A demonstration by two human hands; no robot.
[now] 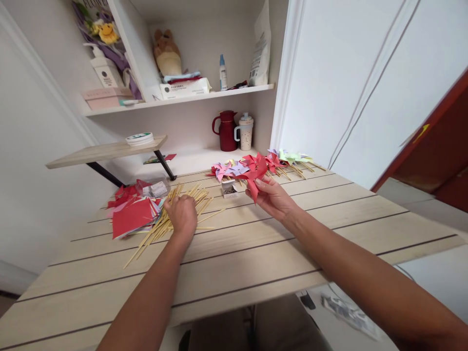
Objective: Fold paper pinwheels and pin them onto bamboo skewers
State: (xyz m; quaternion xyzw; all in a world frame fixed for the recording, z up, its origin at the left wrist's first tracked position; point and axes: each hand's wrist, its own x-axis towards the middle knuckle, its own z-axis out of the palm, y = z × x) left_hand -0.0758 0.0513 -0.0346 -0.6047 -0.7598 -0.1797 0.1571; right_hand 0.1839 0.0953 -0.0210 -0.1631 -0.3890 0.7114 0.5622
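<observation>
Pinching a red folded paper pinwheel, right hand; left hand curled over pale wooden sticks

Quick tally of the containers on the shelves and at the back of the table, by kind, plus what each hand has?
Dark red jug: 1
Cream lidded mug: 1
White pump bottle: 1
Small blue-capped bottle: 1
White standing pouch: 1
Total: 5
Left hand: on the wooden sticks.
Right hand: holds a red paper pinwheel.
</observation>
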